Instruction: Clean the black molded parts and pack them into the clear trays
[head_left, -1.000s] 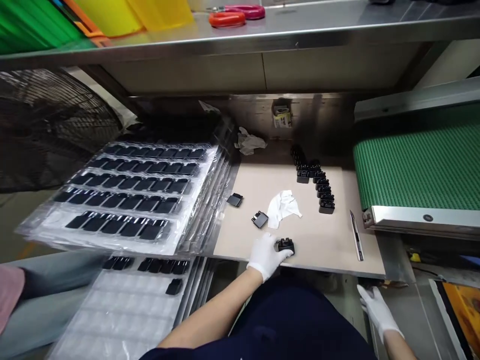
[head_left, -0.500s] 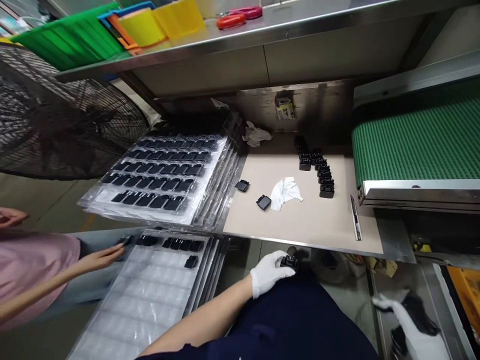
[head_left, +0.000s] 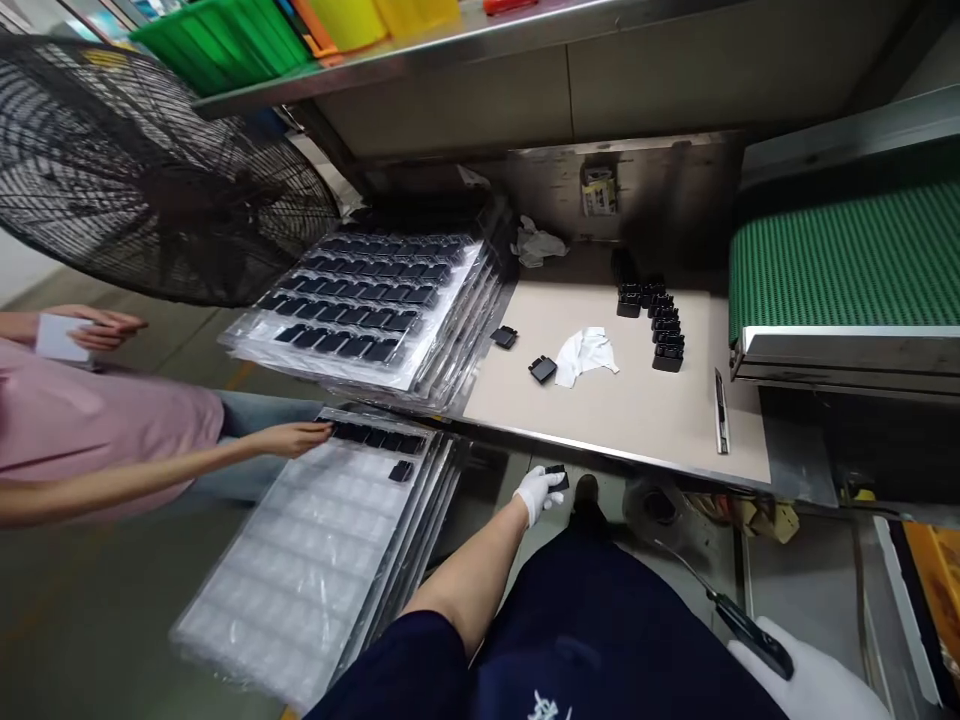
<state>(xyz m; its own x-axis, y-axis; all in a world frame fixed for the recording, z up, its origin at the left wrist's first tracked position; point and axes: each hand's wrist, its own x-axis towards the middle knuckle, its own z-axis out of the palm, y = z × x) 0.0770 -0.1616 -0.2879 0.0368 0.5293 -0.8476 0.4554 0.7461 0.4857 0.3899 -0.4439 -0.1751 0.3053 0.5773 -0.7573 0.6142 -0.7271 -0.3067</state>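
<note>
My left hand (head_left: 537,494), in a white glove, grips a small black plastic part (head_left: 556,478) just off the front edge of the work table. At lower right my gloved right hand (head_left: 806,670) holds a black-handled tool (head_left: 754,635) with a thin, slightly curved metal shaft, low beside my lap; the glove is partly cut off by the frame. On the table's tan mat (head_left: 517,400) lie two loose black parts, one (head_left: 542,369) beside a white cloth (head_left: 585,355), the other (head_left: 504,337) nearer the tray stack. Several more black parts (head_left: 667,345) stand in rows farther back.
A tray stack (head_left: 352,310) filled with black parts stands left of the mat. Below it, a co-worker's hand (head_left: 300,438) reaches to a partly filled tray (head_left: 285,560). A cutter (head_left: 721,412) lies near the green conveyor (head_left: 847,260). A large fan (head_left: 172,190) stands behind.
My left hand has moved slightly left and up with the part. My right hand now shows the tool plainly, pointing up-left. The co-worker's hand has reached the lower tray.
</note>
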